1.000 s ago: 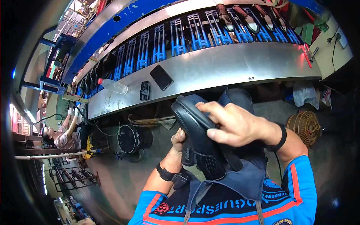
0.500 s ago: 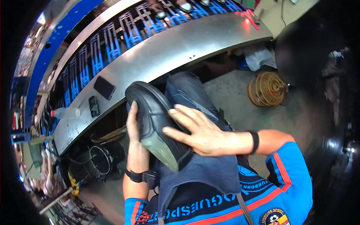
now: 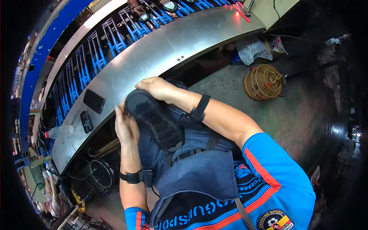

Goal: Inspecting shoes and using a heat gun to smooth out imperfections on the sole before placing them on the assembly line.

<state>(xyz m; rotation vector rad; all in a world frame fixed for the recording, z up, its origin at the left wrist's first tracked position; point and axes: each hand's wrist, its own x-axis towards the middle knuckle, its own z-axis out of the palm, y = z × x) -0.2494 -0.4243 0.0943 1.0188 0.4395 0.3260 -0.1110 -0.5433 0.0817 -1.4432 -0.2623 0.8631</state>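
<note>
A black shoe (image 3: 157, 122) rests over my lap with its dark, treaded sole facing up and its toe pointing away toward the bench. My left hand (image 3: 127, 127) lies along the left side of the toe, fingers reaching up to its edge. Across the far right side of the toe curls my right hand (image 3: 156, 89), its fingertips partly out of sight behind it. The toe is held between both hands. The shoe's upper is turned down and hidden.
A curved metal bench (image 3: 149, 50) lies ahead, bearing a black phone (image 3: 94, 101), a small black object (image 3: 86, 122) and a clear bottle (image 3: 61, 132). Behind it runs a row of blue-lit metal racks (image 3: 97, 51). At right, a round wicker cage (image 3: 263, 82) sits on the floor.
The shoe has been turned over, from upper showing to sole up. My right hand has moved from its side to the far end by the toe.
</note>
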